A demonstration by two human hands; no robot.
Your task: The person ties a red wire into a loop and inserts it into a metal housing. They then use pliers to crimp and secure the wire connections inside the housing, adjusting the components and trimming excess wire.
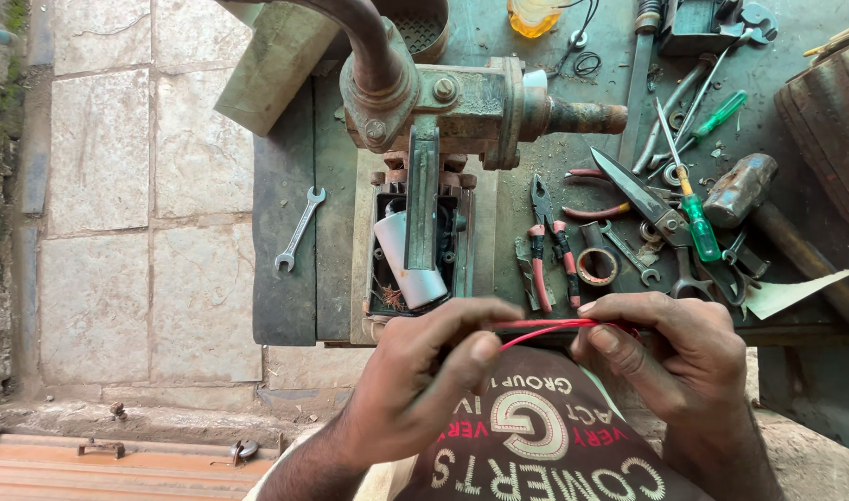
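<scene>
A thin red insulated wire runs nearly level between the two hands, low in the view and just in front of the near edge of the workbench. It shows as two strands lying close together: the upper one is almost straight, while the lower one bows down slightly toward the left hand. The left hand pinches its left end between thumb and forefinger. The right hand closes over the other end, where the strands disappear under the fingers. The stretch between the hands hangs free, touching nothing else. Its tips are hidden by the fingers.
</scene>
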